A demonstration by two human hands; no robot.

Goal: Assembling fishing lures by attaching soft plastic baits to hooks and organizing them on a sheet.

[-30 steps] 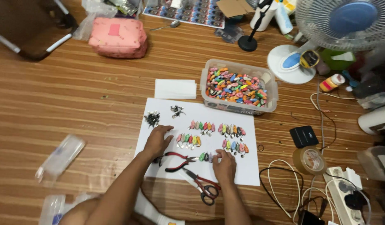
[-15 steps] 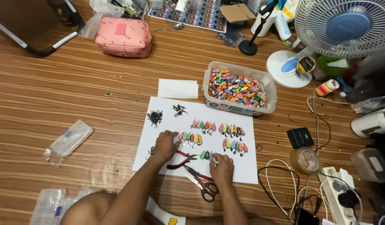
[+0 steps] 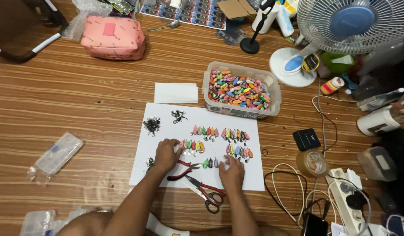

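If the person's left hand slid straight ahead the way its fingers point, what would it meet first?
Probably the nearest row of small multicoloured pieces on the white paper sheet: the left hand points up and rightward, fingertips already at that row's left end, though contact is unclear.

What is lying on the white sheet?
On the sheet: rows of coloured lures, two piles of dark hooks, red pliers, scissor blades, and both hands, left and right. Whatever sits under the palms is covered.

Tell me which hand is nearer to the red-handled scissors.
Right. The right hand rests on the white sheet just above the red-handled scissors, almost over their handles. The left hand lies further up and to the left, beside the red-handled pliers.
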